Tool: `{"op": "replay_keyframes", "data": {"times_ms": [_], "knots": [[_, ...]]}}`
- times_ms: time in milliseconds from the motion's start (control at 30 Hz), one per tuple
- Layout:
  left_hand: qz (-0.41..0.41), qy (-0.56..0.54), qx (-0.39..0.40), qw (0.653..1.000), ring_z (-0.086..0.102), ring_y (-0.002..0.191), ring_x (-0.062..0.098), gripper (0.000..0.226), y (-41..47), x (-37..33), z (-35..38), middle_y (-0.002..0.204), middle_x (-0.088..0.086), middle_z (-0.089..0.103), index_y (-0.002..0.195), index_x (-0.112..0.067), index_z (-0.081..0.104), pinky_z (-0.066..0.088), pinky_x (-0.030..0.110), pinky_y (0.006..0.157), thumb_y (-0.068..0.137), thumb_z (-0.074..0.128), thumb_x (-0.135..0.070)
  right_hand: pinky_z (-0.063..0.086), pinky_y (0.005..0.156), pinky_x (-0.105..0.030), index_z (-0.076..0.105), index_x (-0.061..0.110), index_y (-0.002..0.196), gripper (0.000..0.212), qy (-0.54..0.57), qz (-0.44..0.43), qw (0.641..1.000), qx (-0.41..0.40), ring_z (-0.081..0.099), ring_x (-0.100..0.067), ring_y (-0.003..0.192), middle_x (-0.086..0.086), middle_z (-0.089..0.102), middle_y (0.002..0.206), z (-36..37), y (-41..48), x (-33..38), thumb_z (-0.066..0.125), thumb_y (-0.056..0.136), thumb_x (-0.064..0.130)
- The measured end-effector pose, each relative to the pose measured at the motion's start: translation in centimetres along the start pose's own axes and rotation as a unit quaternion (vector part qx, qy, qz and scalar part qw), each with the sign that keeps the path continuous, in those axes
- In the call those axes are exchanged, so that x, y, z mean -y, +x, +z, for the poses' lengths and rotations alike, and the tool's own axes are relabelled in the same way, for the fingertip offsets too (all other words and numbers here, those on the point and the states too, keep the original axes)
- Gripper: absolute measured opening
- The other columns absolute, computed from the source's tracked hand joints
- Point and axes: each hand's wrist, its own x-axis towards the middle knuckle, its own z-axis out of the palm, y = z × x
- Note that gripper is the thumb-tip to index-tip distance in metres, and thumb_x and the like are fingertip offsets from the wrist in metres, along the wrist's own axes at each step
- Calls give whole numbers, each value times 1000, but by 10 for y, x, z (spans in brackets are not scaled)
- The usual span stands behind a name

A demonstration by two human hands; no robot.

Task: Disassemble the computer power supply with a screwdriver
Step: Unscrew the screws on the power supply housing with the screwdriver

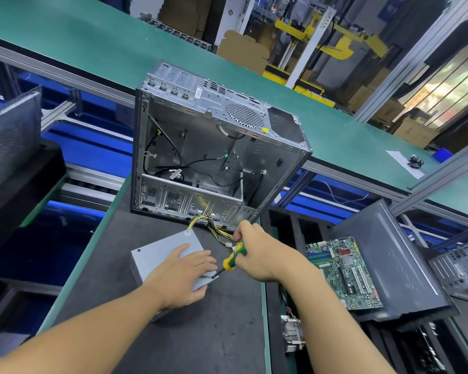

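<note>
The power supply [162,249] is laid flat on the dark bench mat [152,333], just on the near side of the opened computer case [200,157]; a yellow and black cable bundle [214,228] is seen between them. The unit is pressed down by the left hand [185,276], fingers straight across its top face. The screwdriver [231,259] is grasped by the right hand [257,252], fingers curled round the green and yellow handle, tip set at the unit's near right corner. A motherboard [343,271] is noted to the right.
</note>
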Motion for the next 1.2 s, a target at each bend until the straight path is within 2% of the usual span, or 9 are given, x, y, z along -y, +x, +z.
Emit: {"op": "replay_keyframes", "data": {"times_ms": [100,200,300,467,633,733,967,1100,1200], "knots": [[0,2,0,1000,1,147,-9,57,-1,1,0,155,-31,27,149,-41,33,-10,36,121,94,31,-54,42,83,-38,38,22,112,29,9,9,1000,-6,43,-25,91,-3,40,114,4,-1,0,57,91,31],[1,1,-3,1000,2,147,-8,57,0,0,0,154,-31,28,148,-40,35,-9,36,121,93,31,-54,44,78,-41,38,16,107,27,1,39,997,-60,53,-32,90,-8,49,104,11,2,2,40,100,42],[3,-3,-9,1000,4,147,-8,57,-1,1,1,153,-31,30,147,-40,36,-8,36,122,92,31,-54,43,70,-40,37,13,103,20,-16,22,997,-66,54,-32,82,-9,53,89,10,4,4,36,104,34],[3,-1,-10,1000,5,148,-8,58,0,2,3,154,-29,31,146,-38,39,-7,37,121,91,29,-54,44,93,-45,39,22,113,26,-14,-23,1000,-1,42,-24,104,0,39,113,3,1,2,53,91,21],[0,-1,-13,1000,4,147,-9,59,1,2,5,154,-29,31,146,-39,40,-7,38,122,90,31,-55,46,84,-44,41,16,110,30,0,24,998,-65,53,-33,95,-9,50,109,11,2,3,42,99,43],[3,-5,-15,1000,6,147,-9,58,1,3,5,152,-30,32,145,-39,41,-6,38,122,90,32,-55,49,79,-46,41,13,104,22,-6,17,996,-88,57,-35,86,-12,58,97,12,4,2,36,104,34],[-2,4,-4,1000,2,147,-9,58,1,2,4,154,-30,29,146,-41,38,-7,37,122,90,29,-56,44,86,-42,39,21,117,32,15,-20,999,-29,39,-22,100,-2,47,121,9,1,3,56,90,25],[-3,6,-3,1000,3,147,-9,59,1,2,4,155,-30,28,147,-40,37,-8,37,121,91,30,-56,47,77,-43,37,16,108,38,-19,32,995,-97,56,-34,92,-10,54,105,14,1,6,39,99,52],[-1,3,-4,1000,3,147,-9,58,1,2,4,153,-31,29,147,-40,37,-8,37,121,91,32,-55,49,74,-43,40,13,103,34,-32,38,992,-117,58,-35,86,-12,61,97,14,2,6,33,103,46]]}}
